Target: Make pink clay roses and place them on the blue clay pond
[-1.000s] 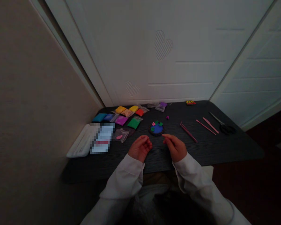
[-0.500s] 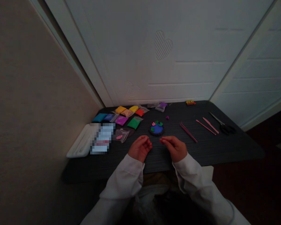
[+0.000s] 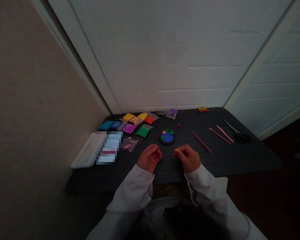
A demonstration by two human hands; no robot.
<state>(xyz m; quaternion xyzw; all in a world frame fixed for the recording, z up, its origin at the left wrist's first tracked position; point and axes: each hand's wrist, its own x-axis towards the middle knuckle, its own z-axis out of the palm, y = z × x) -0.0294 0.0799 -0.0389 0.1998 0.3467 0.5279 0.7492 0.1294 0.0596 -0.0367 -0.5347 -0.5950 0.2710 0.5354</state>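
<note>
1. Left hand (image 3: 149,158): fingers loosely curled, palm partly showing; whether thumb and forefinger touch, or hold anything, I cannot tell
2. Right hand (image 3: 188,159): fingers bent inward, thumb and forefinger pinched together; whether something small sits between them is hidden
3. The blue disc (image 3: 167,137) lies flat on the desk (image 3: 165,170), just beyond the hands and apart from both; its round outline gives no single long axis
4. On the disc, the pink flower (image 3: 164,132) and green leaves (image 3: 171,132) sit mostly toward the far side
5. The tweezers (image 3: 202,142) lie to the right, tips pointing away and leftward
</note>
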